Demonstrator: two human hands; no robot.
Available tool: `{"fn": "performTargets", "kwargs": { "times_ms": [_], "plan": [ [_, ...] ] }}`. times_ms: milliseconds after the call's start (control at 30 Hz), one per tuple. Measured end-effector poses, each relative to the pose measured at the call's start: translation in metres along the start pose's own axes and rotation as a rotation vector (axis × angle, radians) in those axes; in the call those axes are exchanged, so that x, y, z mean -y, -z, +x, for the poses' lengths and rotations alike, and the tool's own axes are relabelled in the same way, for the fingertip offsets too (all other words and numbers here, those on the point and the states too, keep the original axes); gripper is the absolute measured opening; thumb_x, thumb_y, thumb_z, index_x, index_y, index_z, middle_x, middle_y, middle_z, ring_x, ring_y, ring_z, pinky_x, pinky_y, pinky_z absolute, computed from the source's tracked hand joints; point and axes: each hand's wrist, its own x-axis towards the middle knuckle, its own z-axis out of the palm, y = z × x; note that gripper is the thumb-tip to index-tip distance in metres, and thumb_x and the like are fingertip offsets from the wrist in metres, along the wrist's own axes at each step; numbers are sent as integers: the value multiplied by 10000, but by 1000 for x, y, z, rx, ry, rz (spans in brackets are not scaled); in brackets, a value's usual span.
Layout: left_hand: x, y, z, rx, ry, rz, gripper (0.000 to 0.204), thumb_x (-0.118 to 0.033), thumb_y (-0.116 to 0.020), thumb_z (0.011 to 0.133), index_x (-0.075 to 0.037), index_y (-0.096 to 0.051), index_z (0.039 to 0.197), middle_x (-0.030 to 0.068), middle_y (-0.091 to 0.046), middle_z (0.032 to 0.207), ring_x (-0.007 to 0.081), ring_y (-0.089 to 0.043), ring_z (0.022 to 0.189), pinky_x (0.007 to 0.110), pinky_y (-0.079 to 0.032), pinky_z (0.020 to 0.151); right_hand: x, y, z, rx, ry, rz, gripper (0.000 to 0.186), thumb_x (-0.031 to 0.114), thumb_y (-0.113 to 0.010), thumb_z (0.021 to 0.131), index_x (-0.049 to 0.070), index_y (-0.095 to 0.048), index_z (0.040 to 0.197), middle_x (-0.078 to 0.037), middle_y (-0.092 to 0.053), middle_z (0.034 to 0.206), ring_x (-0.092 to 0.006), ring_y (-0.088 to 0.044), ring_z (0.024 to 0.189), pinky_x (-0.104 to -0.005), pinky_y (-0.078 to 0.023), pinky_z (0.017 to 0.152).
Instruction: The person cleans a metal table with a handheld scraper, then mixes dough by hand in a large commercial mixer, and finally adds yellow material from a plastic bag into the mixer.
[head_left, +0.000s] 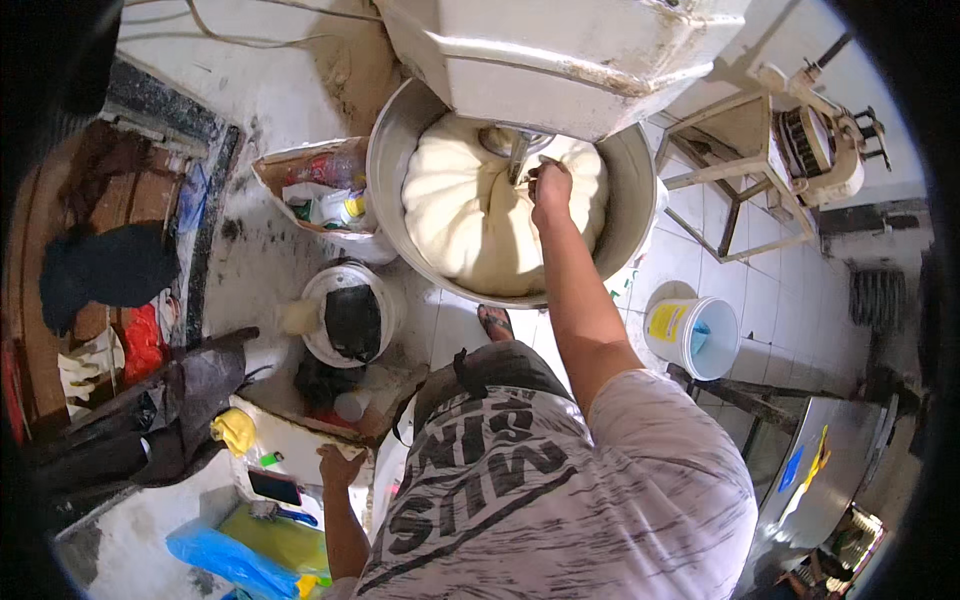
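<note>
A large metal mixing bowl holds a big mass of pale dough with deep folds spreading from its centre. A metal dough hook comes down into the dough from the mixer. My right hand reaches over the bowl, close beside the hook, with its fingers curled in above the dough. Whatever they may pinch is hidden. Lower left, my left hand rests on the edge of a white ledge, fingers apart and nothing visible in them.
The white mixer body overhangs the bowl. To its left stand an open sack of packages and a white bucket with a dark cover. At right are a metal-framed machine and another white bucket. A phone lies on the ledge.
</note>
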Motion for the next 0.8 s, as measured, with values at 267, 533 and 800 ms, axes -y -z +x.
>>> {"fn": "performTargets", "kwargs": {
  "times_ms": [267,533,800],
  "plan": [
    [-32,68,-10,383,-48,30,1088,-761,-454,655,209,-391,1143,375,-397,1192,438,-395,1151,425,-312,985,-25,-56,-104,295,-236,-262,476,217,-451,756,-7,-483,1175,-205,-586,851,-285,-545,716,-378,-443,672],
    [0,42,10,154,-296,256,1044,-765,-407,681,180,-441,1123,358,-463,1129,408,-500,1054,450,-414,875,-1,73,-210,-93,678,-1794,505,543,-357,850,179,-594,1108,-92,-211,1420,-315,-89,1327,-650,-81,969],
    [-51,15,59,79,-518,301,964,-690,-389,705,150,-406,1177,331,-383,1232,401,-406,1141,427,-310,972,-43,201,-292,-161,664,-1435,350,298,-607,698,82,-589,973,-207,-434,1198,-345,-439,1094,-500,-361,893]
  ]
}}
